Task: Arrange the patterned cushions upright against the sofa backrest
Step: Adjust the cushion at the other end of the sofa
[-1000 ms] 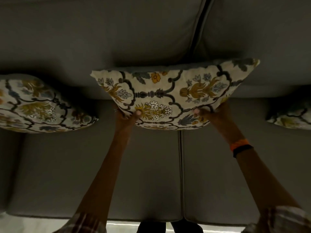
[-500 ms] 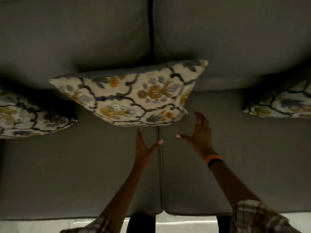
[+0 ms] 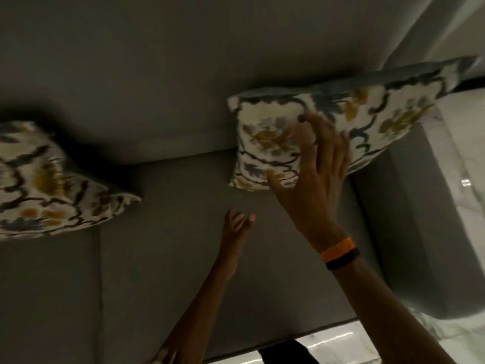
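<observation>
A patterned cushion (image 3: 372, 111) with cream, yellow and dark floral print leans against the grey sofa backrest (image 3: 157, 74) at the right end, beside the armrest. My right hand (image 3: 315, 169) lies spread on its front face, fingers apart, thumb near its lower edge. My left hand (image 3: 236, 229) hovers over the seat below the cushion's left corner, fingers loosely apart, holding nothing. A second patterned cushion (image 3: 44, 182) leans against the backrest at the left edge of view, partly cut off.
The grey sofa seat (image 3: 170, 271) stretches between the two cushions, with a seam at the left. The grey armrest (image 3: 409, 232) stands at the right. Pale glossy floor (image 3: 341, 342) shows along the sofa's front edge and beyond the armrest.
The view has swung right. Both hands let go of the middle cushion, now at the left. My right hand has reached onto the right-end cushion; my left hand trails over the seat.
</observation>
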{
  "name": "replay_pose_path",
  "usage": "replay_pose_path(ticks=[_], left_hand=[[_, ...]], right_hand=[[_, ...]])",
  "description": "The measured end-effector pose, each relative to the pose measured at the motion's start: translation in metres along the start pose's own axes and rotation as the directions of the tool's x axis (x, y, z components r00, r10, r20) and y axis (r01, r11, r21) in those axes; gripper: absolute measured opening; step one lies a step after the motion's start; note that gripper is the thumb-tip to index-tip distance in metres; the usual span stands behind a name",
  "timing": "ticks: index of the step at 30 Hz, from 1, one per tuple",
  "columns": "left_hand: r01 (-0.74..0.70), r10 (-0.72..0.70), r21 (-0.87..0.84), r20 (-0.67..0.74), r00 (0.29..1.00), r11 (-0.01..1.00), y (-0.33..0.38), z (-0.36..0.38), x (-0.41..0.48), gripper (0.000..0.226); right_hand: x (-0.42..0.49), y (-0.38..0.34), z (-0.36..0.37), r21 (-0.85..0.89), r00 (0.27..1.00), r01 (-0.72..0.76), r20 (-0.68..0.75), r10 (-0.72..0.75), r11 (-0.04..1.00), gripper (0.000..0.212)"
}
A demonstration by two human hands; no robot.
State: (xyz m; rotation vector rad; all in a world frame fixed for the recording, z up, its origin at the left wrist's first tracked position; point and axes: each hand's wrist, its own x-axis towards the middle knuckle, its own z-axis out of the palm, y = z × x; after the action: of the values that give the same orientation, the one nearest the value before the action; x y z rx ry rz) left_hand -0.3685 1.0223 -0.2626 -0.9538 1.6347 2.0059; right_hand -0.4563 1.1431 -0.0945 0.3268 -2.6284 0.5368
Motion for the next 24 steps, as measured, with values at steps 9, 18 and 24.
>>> replay_pose_path(ticks=[9, 18, 24], left_hand=[[0.115, -0.115, 0.012, 0.102, 0.988, 0.993, 0.014, 0.080, 0.023, 0.103], [-0.127, 0.121, -0.143, -0.050, 0.991, 0.982, 0.064, 0.057, 0.010, 0.077], [-0.358, 0.366, 0.084, -0.096, 0.926, 0.930, 0.107, 0.036, 0.028, 0.120]], right_hand=[[0.088, 0.099, -0.004, -0.199, 0.921, 0.105, 0.389, -0.020, 0.974, 0.076], [0.102, 0.124, -0.068, 0.619, 0.931, -0.361, 0.206, 0.300, 0.697, 0.038], [0.041, 0.202, -0.006, 0.618, 0.715, -0.683, 0.676, 0.180, 0.389, 0.086]])
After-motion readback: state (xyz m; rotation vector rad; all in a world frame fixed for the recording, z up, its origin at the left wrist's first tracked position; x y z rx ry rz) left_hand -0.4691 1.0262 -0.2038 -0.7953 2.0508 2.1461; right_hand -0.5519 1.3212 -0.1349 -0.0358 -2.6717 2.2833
